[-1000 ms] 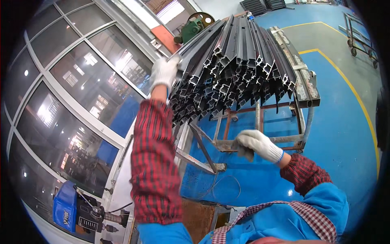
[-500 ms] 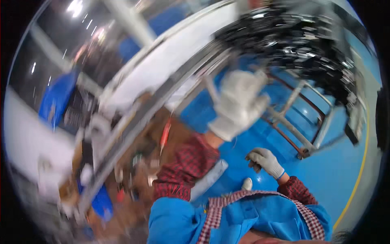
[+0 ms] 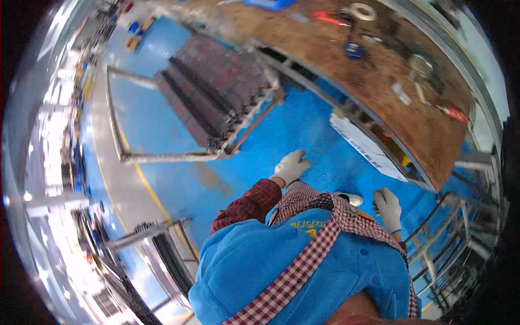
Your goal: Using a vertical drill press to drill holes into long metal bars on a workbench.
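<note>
My left hand (image 3: 291, 167), in a white work glove, hangs over the blue floor in front of my apron. Its fingers are partly spread, with nothing seen in them. At my right side, my right hand (image 3: 387, 207) wears a similar glove. Its fingers are loosely bent and nothing shows in them. Neither hand touches anything that I can see. Beyond my left hand, a stack of long dark ribbed profiles (image 3: 211, 86) lies on a metal frame cart (image 3: 162, 158). To the right of that stands a brown-topped workbench (image 3: 346, 62), nearest my right hand.
On the bench lie a tape roll (image 3: 363, 11), a small blue round item (image 3: 353, 51) and a red-handled tool (image 3: 454, 113). A white printed board (image 3: 365, 145) leans beneath it. Metal racks (image 3: 441, 238) stand at lower right. Black lengths (image 3: 172, 257) rest on a rack at lower left.
My view has swung round, bringing the brown bench to the upper right and the profile stack to the upper left. My left hand has dropped from its raised reach to near my waist.
</note>
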### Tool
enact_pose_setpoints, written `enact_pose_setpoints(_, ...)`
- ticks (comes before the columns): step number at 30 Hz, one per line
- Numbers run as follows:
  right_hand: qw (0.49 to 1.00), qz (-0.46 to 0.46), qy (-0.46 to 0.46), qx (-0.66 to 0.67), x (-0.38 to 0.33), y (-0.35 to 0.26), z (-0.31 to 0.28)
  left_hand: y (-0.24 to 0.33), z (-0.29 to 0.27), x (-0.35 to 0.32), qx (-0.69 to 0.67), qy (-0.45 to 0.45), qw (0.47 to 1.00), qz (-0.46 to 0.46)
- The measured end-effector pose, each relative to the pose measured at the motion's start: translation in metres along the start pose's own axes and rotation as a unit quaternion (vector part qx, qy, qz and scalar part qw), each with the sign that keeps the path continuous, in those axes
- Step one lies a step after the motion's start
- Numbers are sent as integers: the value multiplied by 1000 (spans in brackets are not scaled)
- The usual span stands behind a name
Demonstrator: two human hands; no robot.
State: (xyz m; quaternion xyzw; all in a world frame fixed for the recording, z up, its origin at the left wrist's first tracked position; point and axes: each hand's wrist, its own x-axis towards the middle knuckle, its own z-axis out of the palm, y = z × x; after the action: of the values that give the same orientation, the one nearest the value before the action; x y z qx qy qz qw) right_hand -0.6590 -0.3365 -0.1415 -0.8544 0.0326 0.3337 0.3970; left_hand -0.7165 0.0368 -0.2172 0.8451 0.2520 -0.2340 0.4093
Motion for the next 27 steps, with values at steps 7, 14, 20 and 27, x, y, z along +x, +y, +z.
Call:
enact_pose_setpoints(7,962,-40,-145,-227,50,-72,130,-214,-89,71,-339,144,900,-234)
enact_pose_setpoints(14,936,20,-225,-269,54,-129,162,-308,-176,205,-133,311,909,-244)
enact_pose_setpoints(20,939,150,-174,-256,69,-185,174,-339,-233,272,-86,352,868,-340)
enact_pose_setpoints(27,927,-128,-126,-329,135,-183,204,-285,-228,226,-239,230,910,-249)
